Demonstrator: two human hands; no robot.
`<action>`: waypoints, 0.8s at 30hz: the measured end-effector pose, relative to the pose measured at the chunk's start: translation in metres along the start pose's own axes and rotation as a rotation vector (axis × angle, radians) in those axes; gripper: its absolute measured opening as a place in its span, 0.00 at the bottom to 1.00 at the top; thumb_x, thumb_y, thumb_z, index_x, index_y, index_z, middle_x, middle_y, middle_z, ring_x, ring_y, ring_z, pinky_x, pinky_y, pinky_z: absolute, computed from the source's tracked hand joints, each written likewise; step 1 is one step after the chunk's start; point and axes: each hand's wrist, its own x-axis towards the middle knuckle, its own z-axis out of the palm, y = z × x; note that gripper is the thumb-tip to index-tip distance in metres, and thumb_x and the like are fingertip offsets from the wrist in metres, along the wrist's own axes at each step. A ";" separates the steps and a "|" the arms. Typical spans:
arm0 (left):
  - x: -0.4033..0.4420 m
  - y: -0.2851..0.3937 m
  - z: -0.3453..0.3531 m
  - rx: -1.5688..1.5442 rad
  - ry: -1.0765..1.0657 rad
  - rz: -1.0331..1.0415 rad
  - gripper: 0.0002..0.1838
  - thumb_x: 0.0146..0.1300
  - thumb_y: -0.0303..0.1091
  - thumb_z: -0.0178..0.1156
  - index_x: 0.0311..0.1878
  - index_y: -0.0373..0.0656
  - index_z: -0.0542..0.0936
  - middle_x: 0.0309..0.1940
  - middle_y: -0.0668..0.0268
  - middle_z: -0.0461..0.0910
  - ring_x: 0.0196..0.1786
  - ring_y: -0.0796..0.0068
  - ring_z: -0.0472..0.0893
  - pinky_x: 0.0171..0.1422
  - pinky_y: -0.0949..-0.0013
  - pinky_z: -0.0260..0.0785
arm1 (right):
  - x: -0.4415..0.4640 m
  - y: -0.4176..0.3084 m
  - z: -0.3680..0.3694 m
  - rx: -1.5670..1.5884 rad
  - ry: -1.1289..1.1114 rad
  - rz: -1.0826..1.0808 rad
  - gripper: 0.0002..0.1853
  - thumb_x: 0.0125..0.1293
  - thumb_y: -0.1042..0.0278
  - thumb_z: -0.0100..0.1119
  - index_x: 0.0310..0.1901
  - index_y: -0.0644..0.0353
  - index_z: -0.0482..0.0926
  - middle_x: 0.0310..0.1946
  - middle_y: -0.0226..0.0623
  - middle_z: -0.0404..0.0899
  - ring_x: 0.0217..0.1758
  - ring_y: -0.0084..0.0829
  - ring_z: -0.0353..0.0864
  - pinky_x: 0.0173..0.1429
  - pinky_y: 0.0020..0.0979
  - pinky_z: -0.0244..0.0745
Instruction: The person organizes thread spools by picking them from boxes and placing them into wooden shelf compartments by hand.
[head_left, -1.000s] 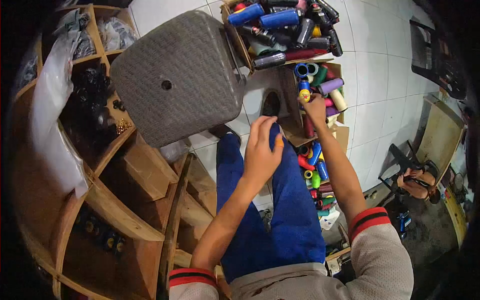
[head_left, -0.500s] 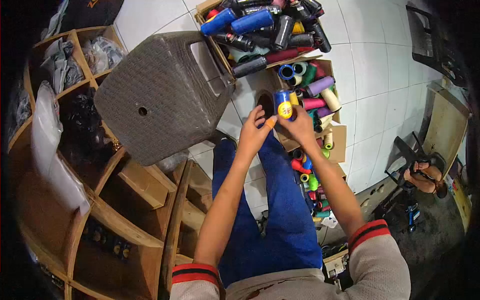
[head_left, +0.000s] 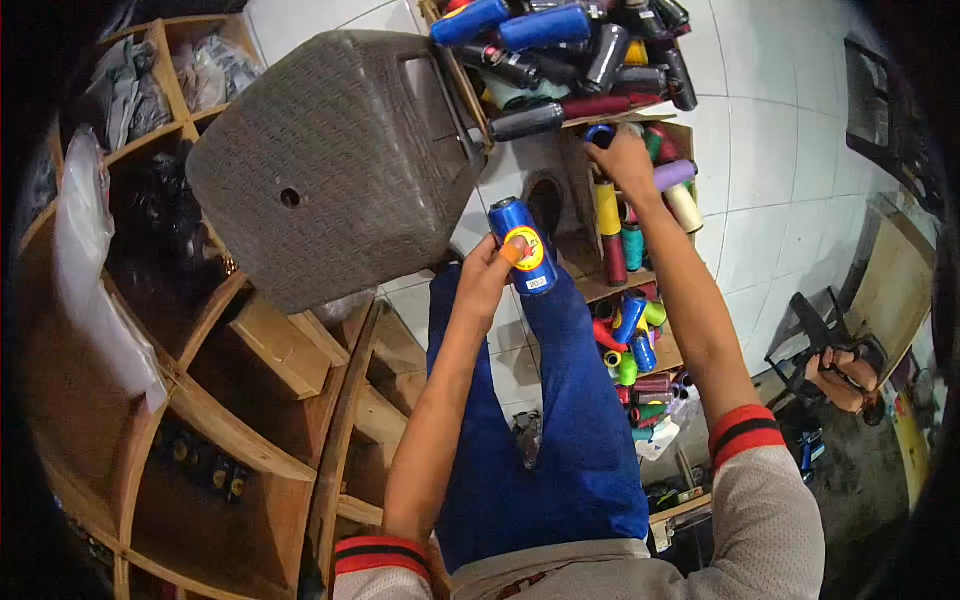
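My left hand (head_left: 485, 280) is closed round a blue thread spool (head_left: 522, 240) with a yellow and red label, held over my knee. An orange wrap covers my left thumb. Over the far corner of an open cardboard box (head_left: 590, 292), my right hand (head_left: 626, 163) grips the rim of another blue spool (head_left: 598, 133); its fingertips are partly hidden. Yellow (head_left: 607, 208), dark red (head_left: 614, 260), teal (head_left: 632, 247) and purple (head_left: 674, 175) spools lie in the same box.
A dark plastic stool (head_left: 330, 170) stands left of the boxes. Beyond it, another box holds many black and blue spools (head_left: 545, 28). Wooden shelving (head_left: 240, 440) fills the left side. Loose coloured spools (head_left: 630, 330) lie nearer me. Another person (head_left: 845, 378) is at the right.
The blue labelled spool has passed from my right hand to my left, which was open. My right hand has moved forward to the box's far corner. The view has shifted slightly.
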 end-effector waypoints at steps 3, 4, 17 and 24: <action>-0.008 0.002 -0.002 -0.081 0.009 0.031 0.20 0.63 0.47 0.58 0.48 0.41 0.76 0.39 0.70 0.79 0.39 0.82 0.76 0.44 0.76 0.67 | 0.003 0.000 0.010 -0.022 -0.011 0.027 0.32 0.50 0.44 0.67 0.40 0.71 0.75 0.37 0.60 0.79 0.41 0.55 0.81 0.47 0.47 0.77; -0.012 0.000 -0.002 -0.110 0.012 0.045 0.19 0.63 0.47 0.58 0.48 0.41 0.76 0.39 0.69 0.79 0.39 0.82 0.76 0.44 0.76 0.67 | -0.004 -0.001 0.003 -0.036 0.019 0.003 0.31 0.50 0.44 0.67 0.38 0.70 0.75 0.34 0.60 0.79 0.40 0.54 0.81 0.46 0.46 0.77; -0.067 -0.024 -0.031 -0.634 -0.321 0.171 0.30 0.56 0.52 0.59 0.52 0.35 0.72 0.39 0.59 0.80 0.40 0.72 0.82 0.46 0.70 0.76 | -0.144 -0.011 -0.088 0.765 -0.624 -0.169 0.32 0.50 0.62 0.62 0.58 0.65 0.67 0.49 0.36 0.71 0.53 0.29 0.71 0.56 0.30 0.68; -0.122 -0.038 -0.081 -0.597 -0.098 0.458 0.35 0.53 0.42 0.59 0.63 0.36 0.65 0.47 0.64 0.76 0.49 0.77 0.76 0.55 0.73 0.69 | -0.213 -0.118 -0.048 0.845 -0.983 -0.343 0.33 0.47 0.72 0.64 0.58 0.64 0.65 0.52 0.34 0.69 0.59 0.28 0.67 0.64 0.30 0.61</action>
